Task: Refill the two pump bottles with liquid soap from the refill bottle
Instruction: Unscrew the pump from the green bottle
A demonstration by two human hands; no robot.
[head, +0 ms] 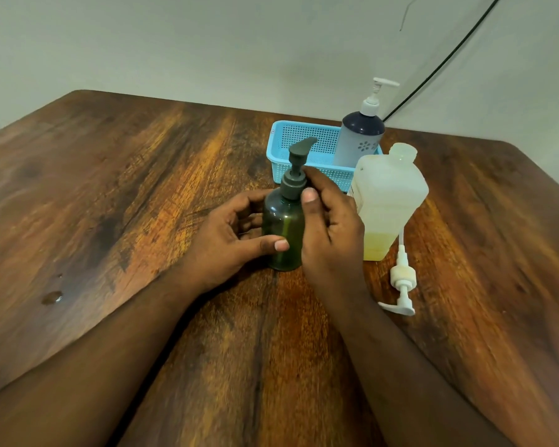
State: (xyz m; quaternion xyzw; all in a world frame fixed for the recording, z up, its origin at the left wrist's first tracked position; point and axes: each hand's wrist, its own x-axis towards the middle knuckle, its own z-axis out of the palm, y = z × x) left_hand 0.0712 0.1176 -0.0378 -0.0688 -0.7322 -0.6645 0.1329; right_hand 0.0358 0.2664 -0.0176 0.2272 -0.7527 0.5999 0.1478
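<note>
A dark green pump bottle stands upright at the middle of the table. My left hand wraps around its body from the left. My right hand pinches the grey collar of its pump head between thumb and fingers. Just to the right stands the translucent refill bottle, uncapped, with yellow soap filling its lower part. Its white pump lies flat on the table beside it. A second pump bottle, grey and navy with a white pump, stands in the blue basket.
The wooden table has small liquid drops near its left side. A black cable runs down the wall behind the basket. The table's right corner lies close behind the refill bottle.
</note>
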